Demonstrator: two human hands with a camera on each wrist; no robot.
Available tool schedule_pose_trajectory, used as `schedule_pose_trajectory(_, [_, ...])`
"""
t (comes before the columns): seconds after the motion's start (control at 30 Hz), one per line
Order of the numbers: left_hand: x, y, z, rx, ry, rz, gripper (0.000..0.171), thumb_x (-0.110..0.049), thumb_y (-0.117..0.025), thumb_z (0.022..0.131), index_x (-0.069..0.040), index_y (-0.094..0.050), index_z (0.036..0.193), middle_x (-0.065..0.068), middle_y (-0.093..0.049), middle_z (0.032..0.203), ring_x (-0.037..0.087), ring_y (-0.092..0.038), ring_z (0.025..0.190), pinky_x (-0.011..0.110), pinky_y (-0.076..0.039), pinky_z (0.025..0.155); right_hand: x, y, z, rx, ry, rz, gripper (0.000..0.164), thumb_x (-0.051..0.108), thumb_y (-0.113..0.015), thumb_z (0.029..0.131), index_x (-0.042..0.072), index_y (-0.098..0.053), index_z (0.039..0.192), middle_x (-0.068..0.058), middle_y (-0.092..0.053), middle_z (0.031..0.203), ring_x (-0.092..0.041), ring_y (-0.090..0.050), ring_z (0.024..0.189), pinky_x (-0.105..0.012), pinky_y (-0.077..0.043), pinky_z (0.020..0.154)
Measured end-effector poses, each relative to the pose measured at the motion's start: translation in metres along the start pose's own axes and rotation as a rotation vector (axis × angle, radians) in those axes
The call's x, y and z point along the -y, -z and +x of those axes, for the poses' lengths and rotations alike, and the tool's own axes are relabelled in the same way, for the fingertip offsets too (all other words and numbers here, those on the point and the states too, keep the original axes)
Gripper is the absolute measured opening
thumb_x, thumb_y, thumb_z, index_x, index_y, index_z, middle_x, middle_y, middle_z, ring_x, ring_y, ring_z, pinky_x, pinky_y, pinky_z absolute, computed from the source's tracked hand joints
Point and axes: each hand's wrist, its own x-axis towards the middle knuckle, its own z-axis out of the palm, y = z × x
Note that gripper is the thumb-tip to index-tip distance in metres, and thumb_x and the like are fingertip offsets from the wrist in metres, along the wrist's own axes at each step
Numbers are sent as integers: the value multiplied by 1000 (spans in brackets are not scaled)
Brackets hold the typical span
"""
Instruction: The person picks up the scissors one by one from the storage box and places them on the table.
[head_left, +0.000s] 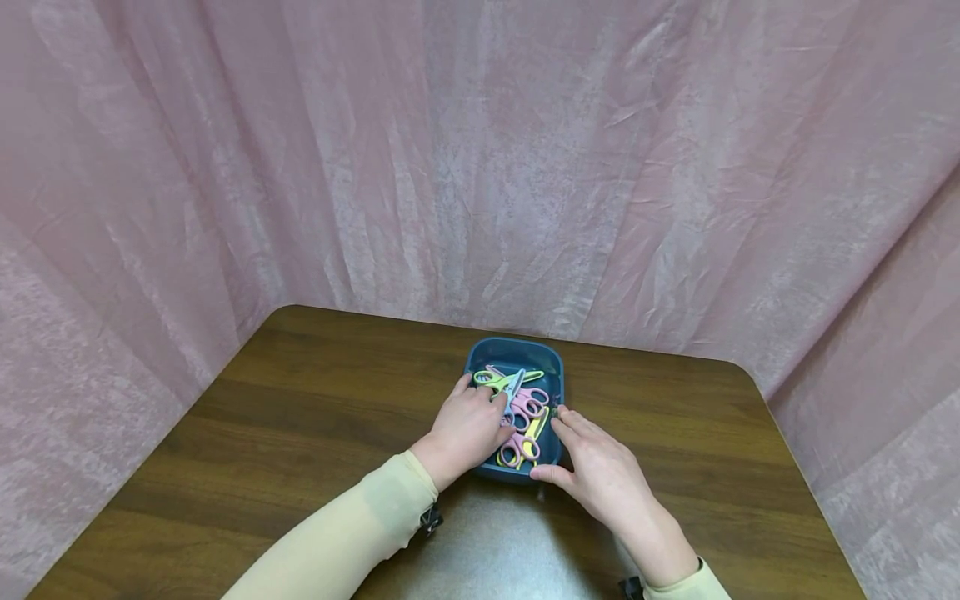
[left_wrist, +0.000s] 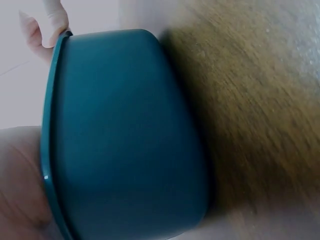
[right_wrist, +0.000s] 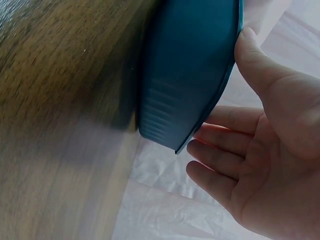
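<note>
A dark teal plastic bin (head_left: 551, 354) holds several pairs of children's scissors in pastel colours. Over its left side, palm down, is my left hand (head_left: 465, 429), its fingers relaxed and reaching in onto the pile. Blue scissors (head_left: 515, 383) lie right at its index fingertip, and its thumb is beside pink-handled scissors (head_left: 528, 448). Green scissors (head_left: 487, 379) lie farther back, yellow ones (head_left: 536, 425) toward the right wall. In the right wrist view my right hand (right_wrist: 255, 140) has its thumb tip at the bin's rim and its fingers extended alongside the outer wall.
The bin stands on a dark brown wooden table (head_left: 300, 400), close to its far edge. Pink velvet curtain (head_left: 487, 167) hangs behind the table and along both sides. A bright reflection shows on the table in front of the bin.
</note>
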Motion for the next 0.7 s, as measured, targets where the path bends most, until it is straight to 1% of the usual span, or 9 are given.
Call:
schedule_pose_trajectory(0.17, [-3,-1,4,53,24,2,55,-51,-78,102,-5,-76,132,16,-78,121,32,-77,111,59,-38,125,0,-1,0,6,-8,11,80,53,-88,90,-1,-68,146,-17,-59,160,-35,-56,149,-57,-53,110])
schedule_pose_trajectory(0.27, [-4,0,5,69,32,5,56,-51,-78,102,-5,-76,134,16,-77,124,32,-77,111,58,-37,125,0,0,0,2,-3,14,80,52,-88,90,-1,-69,146,-17,-60,159,-35,-56,148,-57,-54,109])
schedule_pose_trajectory(0.37, [-5,-1,5,65,32,16,55,-51,-79,101,-5,-76,133,17,-76,126,32,-77,110,58,-37,125,1,0,1,-3,4,13,80,53,-88,90,-1,-69,146,-18,-60,159,-35,-57,148,-58,-54,109])
schedule_pose_trajectory(0.57, [-5,-2,7,39,24,47,52,-49,-82,100,-6,-79,129,21,-70,127,30,-79,99,57,-39,124,1,0,1,-8,9,16,79,52,-88,90,0,-69,145,-18,-60,158,-36,-58,147,-57,-53,110])
schedule_pose_trajectory(0.7, [-5,-3,8,41,27,46,52,-49,-82,99,-6,-79,129,22,-72,127,31,-79,103,56,-39,124,0,0,1,-4,4,19,78,52,-89,90,0,-69,145,-18,-60,159,-36,-57,147,-58,-53,110])
